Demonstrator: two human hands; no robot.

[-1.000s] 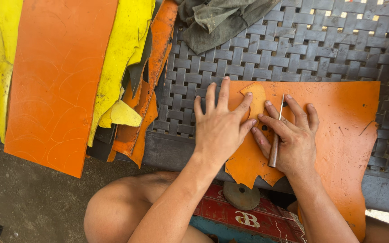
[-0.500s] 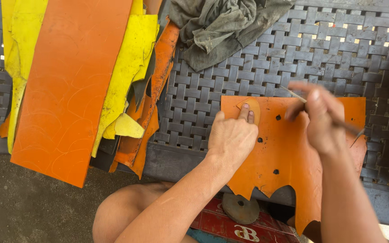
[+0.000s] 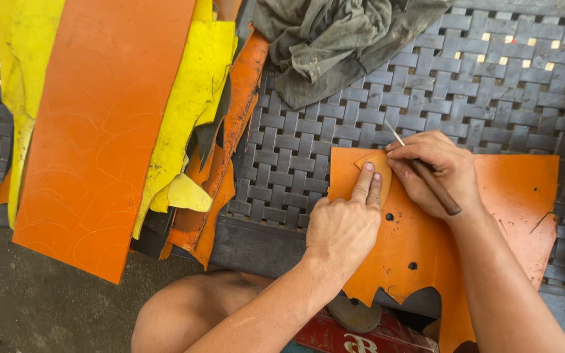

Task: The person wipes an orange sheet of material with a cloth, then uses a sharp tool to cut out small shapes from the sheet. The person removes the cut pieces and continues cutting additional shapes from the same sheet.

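An orange sheet with small punched holes and a jagged cut lower edge lies on a grey woven bench. My left hand presses a small tan template onto the sheet's upper left corner with two fingers. My right hand grips a thin pointed tool with a dark wooden handle, its metal tip at the template's top right edge.
A large orange sheet with scribed curved outlines leans at the left over yellow sheets and orange offcuts. A grey cloth lies at the back. A red tin and my bare knee sit below.
My right hand came down from above the sheet and set the tool's tip against the template. My left hand shifted to pin the template with two fingers. The camera view moved right.
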